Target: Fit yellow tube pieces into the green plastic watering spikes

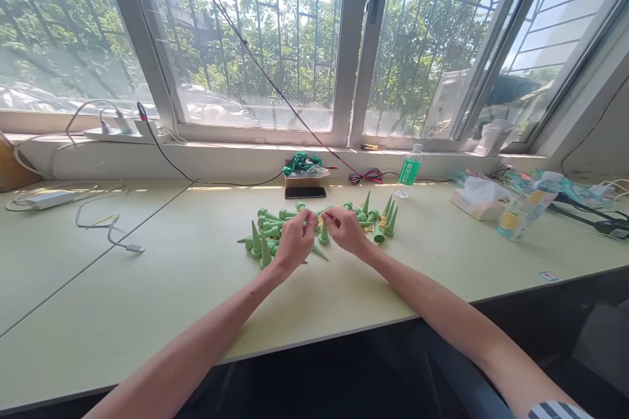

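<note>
While both arms reach out over the pale table (147, 288), the head view shows the two hands meeting just above a pile of green cones (265, 243). The left hand (295, 239) has its fingers curled and drawn together at the tips, pinching a small piece (318, 214). The right hand (346, 229) is bunched the same way and nips the other end of it. The piece is too small to tell what it is. It sits between the two sets of fingertips, directly over the middle of the pile.

Some cones stand upright on their wide ends and others lie on their sides, spread to the left and right of the hands. Just behind the pile lies a dark phone (305, 192), and behind that a small box (301, 178) against the window ledge. A clear bottle with a green label (409, 170) stands to the right, near a coil of red wire (364, 176). Farther right lie a tissue pack (479, 201) and a second bottle (525, 207) on its side. A white charger (49, 198) rests at far left.
</note>
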A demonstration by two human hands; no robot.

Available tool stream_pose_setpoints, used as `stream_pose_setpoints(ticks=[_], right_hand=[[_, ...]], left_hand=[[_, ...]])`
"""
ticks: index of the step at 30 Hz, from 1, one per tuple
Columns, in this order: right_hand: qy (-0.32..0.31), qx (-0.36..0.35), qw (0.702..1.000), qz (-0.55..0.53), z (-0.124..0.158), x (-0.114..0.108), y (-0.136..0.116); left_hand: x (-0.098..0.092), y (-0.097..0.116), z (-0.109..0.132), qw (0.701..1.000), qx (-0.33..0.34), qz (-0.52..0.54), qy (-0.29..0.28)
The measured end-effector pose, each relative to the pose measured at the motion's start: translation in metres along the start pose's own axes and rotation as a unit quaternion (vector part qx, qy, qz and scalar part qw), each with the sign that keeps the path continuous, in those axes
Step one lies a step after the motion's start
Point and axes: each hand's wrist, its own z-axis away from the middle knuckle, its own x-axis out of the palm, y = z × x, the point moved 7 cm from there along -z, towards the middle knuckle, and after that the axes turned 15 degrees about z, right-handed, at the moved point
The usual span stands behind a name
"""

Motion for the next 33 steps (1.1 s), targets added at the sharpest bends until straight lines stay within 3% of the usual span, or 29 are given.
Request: stream_pose_setpoints(ticks=[5, 10, 15, 18, 23, 28, 33], right_hand=[[0.003, 0.009, 1.0, 0.0, 0.0, 0.0, 0.002], [0.014, 0.049, 0.998, -0.026, 0.001, 0.0, 0.006], [0.083, 0.1, 0.989, -0.064, 0.004, -0.016, 0.006], [0.111, 0.08, 0.989, -0.057, 0.007, -0.023, -0.001], [0.081, 0.032, 0.996, -0.036, 0.008, -0.016, -0.013], [0.087, 0.081, 0.991, -0.057, 0.006, -0.016, -0.002], [0.099, 0.106, 0.989, -0.004, 0.002, -0.016, 0.017]], left_hand=[[-0.006, 0.002, -0.001, 0.999, -0.006, 0.02, 0.029], [-0.021, 0.004, -0.003, 0.991, -0.03, 0.088, 0.1], [-0.035, 0.004, -0.003, 0.976, -0.034, 0.119, 0.178], [-0.038, 0.005, -0.002, 0.974, -0.034, 0.115, 0.192], [-0.035, 0.003, -0.002, 0.98, -0.029, 0.086, 0.176], [-0.024, -0.002, -0.005, 0.993, 0.01, 0.005, 0.118], [0.0, -0.006, -0.002, 0.991, 0.076, -0.108, -0.009]])
